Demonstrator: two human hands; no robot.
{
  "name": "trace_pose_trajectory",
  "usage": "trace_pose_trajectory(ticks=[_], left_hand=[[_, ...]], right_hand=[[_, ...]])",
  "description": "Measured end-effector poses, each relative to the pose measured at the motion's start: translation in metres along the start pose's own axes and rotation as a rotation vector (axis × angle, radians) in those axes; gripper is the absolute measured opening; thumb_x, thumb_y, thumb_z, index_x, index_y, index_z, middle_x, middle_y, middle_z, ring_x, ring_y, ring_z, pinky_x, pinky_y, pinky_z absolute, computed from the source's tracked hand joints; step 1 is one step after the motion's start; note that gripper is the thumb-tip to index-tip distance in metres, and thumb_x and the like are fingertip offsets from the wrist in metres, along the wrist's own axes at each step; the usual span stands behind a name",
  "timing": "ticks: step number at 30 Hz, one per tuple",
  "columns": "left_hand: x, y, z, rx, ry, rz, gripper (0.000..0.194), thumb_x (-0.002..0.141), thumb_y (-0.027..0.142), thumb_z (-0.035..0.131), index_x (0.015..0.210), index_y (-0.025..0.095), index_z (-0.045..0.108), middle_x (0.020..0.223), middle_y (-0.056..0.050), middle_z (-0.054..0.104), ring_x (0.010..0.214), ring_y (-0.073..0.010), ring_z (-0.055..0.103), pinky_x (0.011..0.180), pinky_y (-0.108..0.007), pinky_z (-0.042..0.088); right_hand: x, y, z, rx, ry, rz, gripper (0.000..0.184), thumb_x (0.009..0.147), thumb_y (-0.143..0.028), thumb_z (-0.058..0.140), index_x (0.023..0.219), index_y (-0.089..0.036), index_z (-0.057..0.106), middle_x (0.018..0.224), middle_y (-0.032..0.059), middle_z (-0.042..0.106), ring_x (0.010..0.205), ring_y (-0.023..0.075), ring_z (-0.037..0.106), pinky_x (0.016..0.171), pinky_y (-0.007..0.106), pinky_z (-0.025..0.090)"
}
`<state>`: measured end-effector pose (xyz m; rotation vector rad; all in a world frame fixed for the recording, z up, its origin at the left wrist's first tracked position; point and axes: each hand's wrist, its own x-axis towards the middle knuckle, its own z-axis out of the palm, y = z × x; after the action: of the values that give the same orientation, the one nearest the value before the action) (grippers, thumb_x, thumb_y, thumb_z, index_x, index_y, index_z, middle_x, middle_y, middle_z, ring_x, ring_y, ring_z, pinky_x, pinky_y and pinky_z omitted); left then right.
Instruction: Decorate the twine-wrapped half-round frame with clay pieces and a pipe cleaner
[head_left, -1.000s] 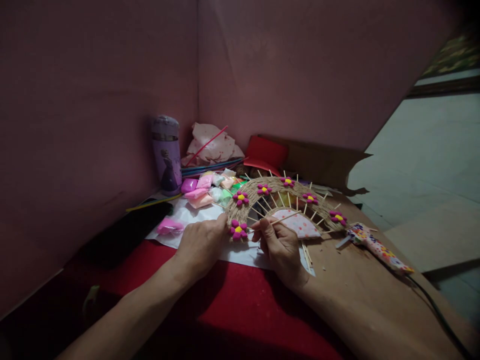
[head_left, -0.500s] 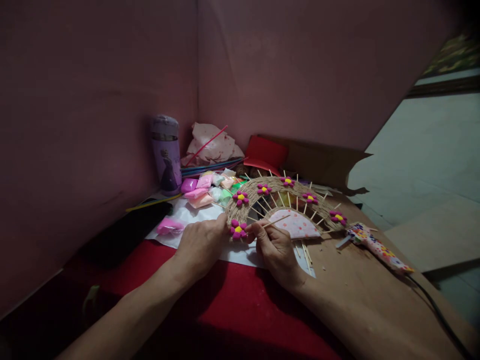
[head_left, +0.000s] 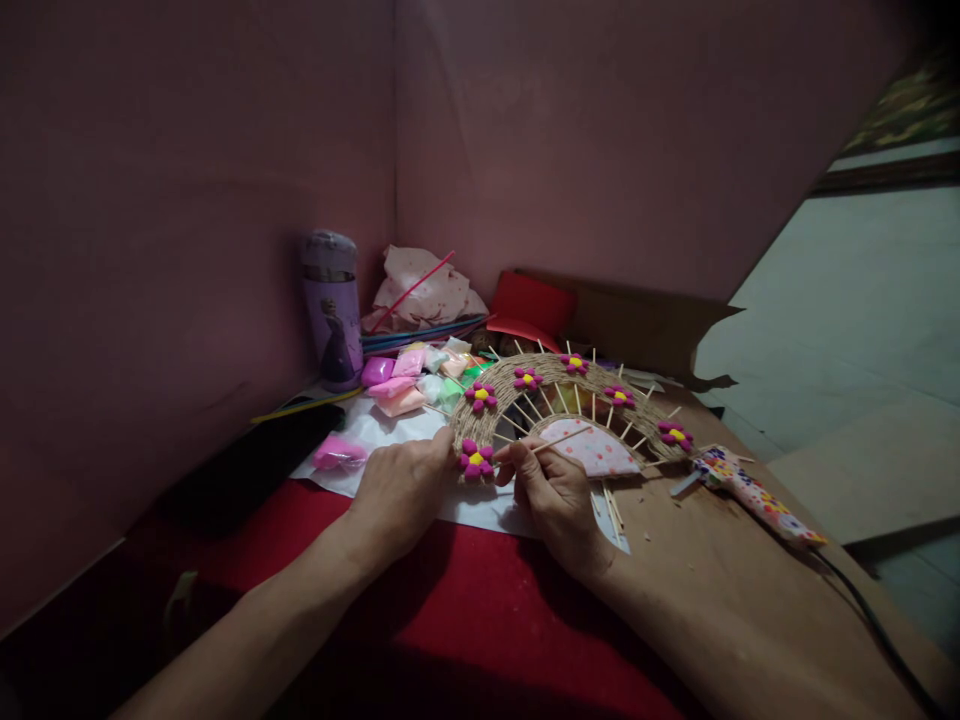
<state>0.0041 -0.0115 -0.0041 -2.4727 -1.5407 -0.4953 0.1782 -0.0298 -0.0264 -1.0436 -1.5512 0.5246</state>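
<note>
The curled left hand [head_left: 400,492] is gripping the left end of the twine fan [head_left: 551,371] at mid-scene while the right hand [head_left: 559,500] is pinching a thin stick [head_left: 564,437] on its near side, the fan looking light, its spokes [head_left: 560,401] snappable, its wound band [head_left: 648,411] likely the safest hold.

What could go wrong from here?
The thin stick pinched in the right hand has an end close to the lowest-left flower; a slip might mark it.
The left hand is at the left end of the twine arch; pressing hard could bend it.
The corded tool lies by the arch's right end; a tug on its cord might knock it into the arch.
</note>
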Motion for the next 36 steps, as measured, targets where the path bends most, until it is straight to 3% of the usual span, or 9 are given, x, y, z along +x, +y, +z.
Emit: trace_pose_trajectory(ticks=[6,23,36], left_hand=[[0.0005,0.0005,-0.0004,0.008,-0.014,-0.007,0.014,0.089,0.023,0.044,0.093,0.02,0.057,0.069,-0.007,0.068,0.06,-0.0233,0.065,0.046,-0.028,0.028],[-0.0001,0.001,-0.0017,-0.006,-0.006,-0.002,0.015,0.089,0.023,0.044,0.092,0.02,0.057,0.067,-0.008,0.068,0.057,-0.0225,0.064,0.045,-0.028,0.03],[-0.0004,0.0016,-0.0038,0.028,0.039,-0.001,0.018,0.089,0.021,0.042,0.088,0.019,0.06,0.068,-0.005,0.067,0.059,-0.0198,0.061,0.048,-0.027,0.031]], right_hand=[[0.0002,0.0008,0.0017,-0.022,-0.02,-0.013,0.037,0.091,-0.037,0.048,0.064,-0.017,0.063,0.066,0.003,0.064,0.061,0.0126,0.059,0.059,0.023,0.046],[-0.0029,0.0018,-0.0008,0.075,0.023,0.06,0.037,0.091,-0.042,0.047,0.075,-0.016,0.066,0.059,0.0015,0.058,0.042,0.0082,0.044,0.038,0.02,0.032],[-0.0063,0.0003,-0.0025,0.039,-0.007,0.008,0.033,0.092,-0.037,0.047,0.07,-0.017,0.062,0.064,0.0016,0.059,0.044,0.0072,0.045,0.039,0.019,0.034]])
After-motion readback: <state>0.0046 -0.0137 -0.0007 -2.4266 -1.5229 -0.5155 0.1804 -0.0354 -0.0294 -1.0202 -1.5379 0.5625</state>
